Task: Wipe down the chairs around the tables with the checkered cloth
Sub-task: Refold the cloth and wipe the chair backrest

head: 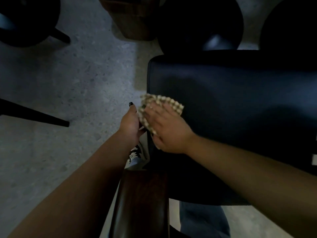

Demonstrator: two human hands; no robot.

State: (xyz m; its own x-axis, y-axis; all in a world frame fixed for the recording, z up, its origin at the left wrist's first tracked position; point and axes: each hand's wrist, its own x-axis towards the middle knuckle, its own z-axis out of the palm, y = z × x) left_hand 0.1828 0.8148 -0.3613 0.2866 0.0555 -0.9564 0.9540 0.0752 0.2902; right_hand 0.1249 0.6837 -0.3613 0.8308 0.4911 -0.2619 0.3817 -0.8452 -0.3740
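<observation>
Crumpled beige checkered cloth (161, 107) on dark chair seat (231, 93), right hand (168, 129) flat pressing, left hand (131, 125) pinching its edge

Checkered cloth (163, 107) crumpled on dark padded chair seat (231, 100), near left edge.

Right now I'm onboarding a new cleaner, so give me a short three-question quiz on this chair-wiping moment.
1. True or false: the right hand presses the checkered cloth on the black chair seat.
2. Which edge of the seat is the cloth near: A left, B right?
3. Fill in: the left hand is at the seat's ____ edge.

Key: 1 true; 2 A; 3 left.
</observation>
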